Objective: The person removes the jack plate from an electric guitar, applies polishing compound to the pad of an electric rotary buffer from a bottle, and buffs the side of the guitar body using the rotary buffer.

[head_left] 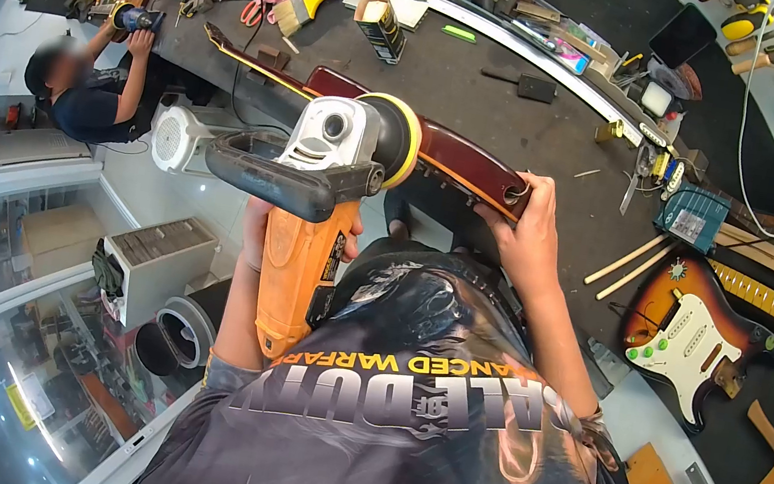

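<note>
My left hand (255,229) is wrapped round the orange body of a power polisher (291,262), mostly hidden behind it. The polisher has a silver head and a black loop handle. Its round yellow-edged pad (405,149) is against or very close to a dark red, glossy electric guitar (466,161); I cannot tell whether they touch. The guitar is tipped on edge at the bench's near side, its neck running to the upper left. At the guitar's right end my right hand (529,226) grips the body, thumb and fingers on either side of the edge.
On the dark workbench (489,106) stand a paintbrush (304,8), a can (380,28) and a small black brush (531,87). A sunburst guitar body (696,337) and two wooden sticks (628,265) lie at right. Another person (91,94) works at far left.
</note>
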`<state>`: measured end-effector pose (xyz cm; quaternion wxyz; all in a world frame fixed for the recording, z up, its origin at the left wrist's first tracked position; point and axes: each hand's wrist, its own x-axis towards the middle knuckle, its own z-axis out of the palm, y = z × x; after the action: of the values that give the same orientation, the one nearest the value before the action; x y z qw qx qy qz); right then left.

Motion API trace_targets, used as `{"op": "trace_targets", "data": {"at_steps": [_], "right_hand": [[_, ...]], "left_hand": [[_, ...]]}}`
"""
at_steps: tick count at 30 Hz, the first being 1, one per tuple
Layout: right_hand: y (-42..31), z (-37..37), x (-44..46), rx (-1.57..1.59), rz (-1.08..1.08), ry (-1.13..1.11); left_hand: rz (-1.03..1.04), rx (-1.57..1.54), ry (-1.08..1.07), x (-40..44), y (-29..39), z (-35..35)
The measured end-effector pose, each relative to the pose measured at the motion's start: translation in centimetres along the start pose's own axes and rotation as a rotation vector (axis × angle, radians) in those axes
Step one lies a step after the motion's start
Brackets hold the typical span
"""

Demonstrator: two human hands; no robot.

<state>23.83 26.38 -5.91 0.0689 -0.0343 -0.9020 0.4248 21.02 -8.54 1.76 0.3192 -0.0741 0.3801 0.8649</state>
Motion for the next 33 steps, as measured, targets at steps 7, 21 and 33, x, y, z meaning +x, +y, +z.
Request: {"op": "trace_targets", "data": {"at_steps": [7, 21, 33], "right_hand": [[-0.2, 0.0, -0.2, -0.01, 0.009, -0.018], [-0.1, 0.0, 0.0, 0.01, 0.03, -0.027], [0.0, 0.3, -0.1, -0.003, 0.021, -0.022]], "left_hand": [[-0.028, -0.079, -0.09, 0.5, -0.6, -0.2], [-0.011, 0.038, 0.01, 0.4, 0.0, 0.1], [-0.082, -0.202, -0.103, 0.9, -1.2, 0.6]]}}
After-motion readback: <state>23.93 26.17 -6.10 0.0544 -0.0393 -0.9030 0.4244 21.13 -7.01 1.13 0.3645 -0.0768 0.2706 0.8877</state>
